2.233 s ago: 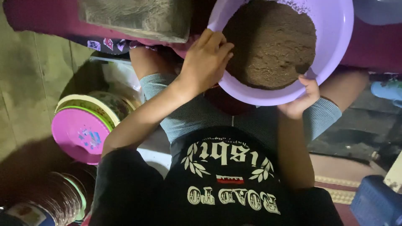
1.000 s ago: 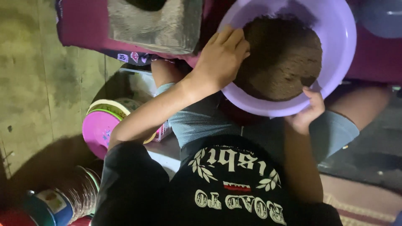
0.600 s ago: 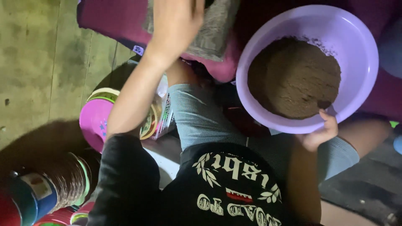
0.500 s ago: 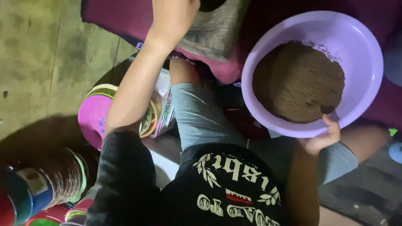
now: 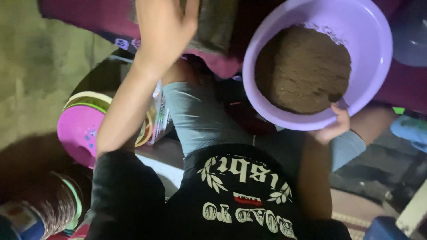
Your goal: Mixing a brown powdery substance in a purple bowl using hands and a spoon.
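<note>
The right hand (image 5: 332, 126) grips the near rim of the purple basin (image 5: 378, 58), thumb hooked over the edge, and holds it tilted above the lap. The basin sits far right in the view and is about half full of brown powder (image 5: 302, 69), packed flat with a small dent by the thumb. The left hand (image 5: 162, 26) is raised at far left, fingers spread and holding nothing, just in front of a grey-brown block (image 5: 215, 22) that rests on a magenta surface (image 5: 80, 15); whether the fingers touch the block I cannot tell. Near left, on the floor, stands a pink tin (image 5: 82, 133) with a banded rim, and a spool of thread (image 5: 58, 209) lies nearer still.

The step in hand looks like moving between powder and block: one hand steadies the basin while the other goes to the block. A next move would call for the open hand to close firmly on the block, while the right keeps the basin level so no powder spills.
</note>
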